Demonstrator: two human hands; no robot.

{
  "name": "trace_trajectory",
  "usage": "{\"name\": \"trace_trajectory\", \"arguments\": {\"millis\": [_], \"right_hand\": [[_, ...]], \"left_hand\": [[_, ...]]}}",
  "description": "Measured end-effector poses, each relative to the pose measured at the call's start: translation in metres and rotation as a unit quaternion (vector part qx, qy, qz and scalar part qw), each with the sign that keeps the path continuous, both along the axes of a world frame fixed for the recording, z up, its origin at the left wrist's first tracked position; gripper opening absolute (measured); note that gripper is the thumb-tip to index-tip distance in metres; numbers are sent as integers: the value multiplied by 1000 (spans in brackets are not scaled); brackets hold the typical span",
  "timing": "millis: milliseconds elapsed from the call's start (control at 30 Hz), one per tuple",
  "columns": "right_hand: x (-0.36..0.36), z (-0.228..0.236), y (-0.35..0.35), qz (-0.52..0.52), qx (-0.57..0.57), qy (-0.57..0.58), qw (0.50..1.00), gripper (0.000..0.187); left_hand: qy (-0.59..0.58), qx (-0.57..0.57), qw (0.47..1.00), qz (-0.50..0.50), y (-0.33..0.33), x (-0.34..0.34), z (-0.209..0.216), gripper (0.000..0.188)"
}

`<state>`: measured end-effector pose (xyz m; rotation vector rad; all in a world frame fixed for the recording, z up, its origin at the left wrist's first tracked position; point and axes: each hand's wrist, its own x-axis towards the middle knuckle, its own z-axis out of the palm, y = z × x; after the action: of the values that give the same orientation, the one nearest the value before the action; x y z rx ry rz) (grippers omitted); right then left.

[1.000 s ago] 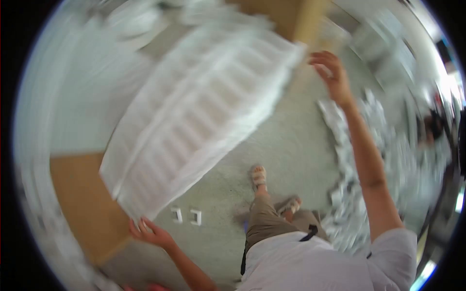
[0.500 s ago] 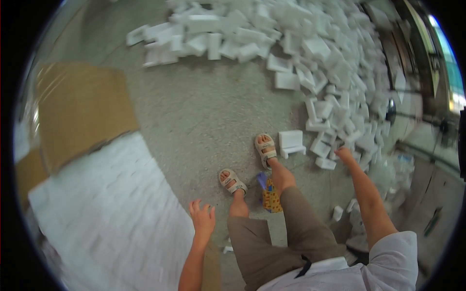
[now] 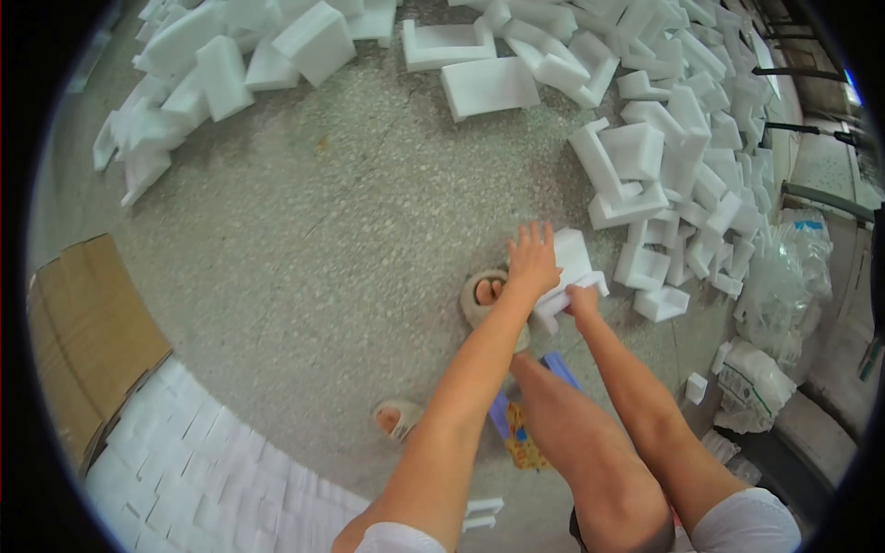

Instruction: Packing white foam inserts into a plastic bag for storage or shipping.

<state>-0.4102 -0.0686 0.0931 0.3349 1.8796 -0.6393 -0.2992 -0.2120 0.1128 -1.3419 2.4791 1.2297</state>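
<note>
Over on the left, a brown cardboard sheet (image 3: pixel 97 323) stands up beside close-set rows of white blocks (image 3: pixel 212 470), which fill the near left corner. Far left, there's a loose heap of white foam pieces (image 3: pixel 313 44) on the speckled floor (image 3: pixel 313 230). Coming across, one sandalled foot (image 3: pixel 396 419) shows near, the other (image 3: pixel 481 293) farther off, partly behind the left forearm.

And here's the action, right of centre: the left hand (image 3: pixel 533 264) is open, fingers stretched toward the far side, thumb side at the left edge of a white foam piece (image 3: pixel 573 253). Whether that palm presses on it, I can't tell. The right hand (image 3: pixel 583 300) has it, fingers closed on the near right edge; so the piece sits between the two hands, its broad face reaching out beyond the right hand's grip.

Nearer, a yellow patterned bag (image 3: pixel 524 447) peeks out beside the leg. Far right, a big tumble of foam blocks (image 3: pixel 636 152) spreads out, then clear plastic bags (image 3: pixel 784 286) and a white printed sack (image 3: pixel 756 382) at the right.
</note>
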Motion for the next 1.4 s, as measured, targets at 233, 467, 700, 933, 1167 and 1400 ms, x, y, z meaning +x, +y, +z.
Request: {"name": "trace_trajectory", "arguments": {"millis": [233,467,700,933,1167,1400], "right_hand": [[4,106,-60,246,-287,157,912,39],[47,107,-185,534,-337,159,758,33],[104,62,-202,691,-374,129,605,33],[76,-11,-170,688,-377,-54,618,59],[-134,40,-161,473,-556,317,605,41],[-670,-78,105,77,-112,711,690,63]], "left_hand": [[145,173,965,134,-81,47,81,57],[42,-170,983,51,-78,211,139,49],[273,398,770,418,8,279,54,36],[239,263,746,564,25,201,-56,28],[-111,-251,880,386,-17,245,-37,71],[-250,-165,936,185,47,151,-85,84]]}}
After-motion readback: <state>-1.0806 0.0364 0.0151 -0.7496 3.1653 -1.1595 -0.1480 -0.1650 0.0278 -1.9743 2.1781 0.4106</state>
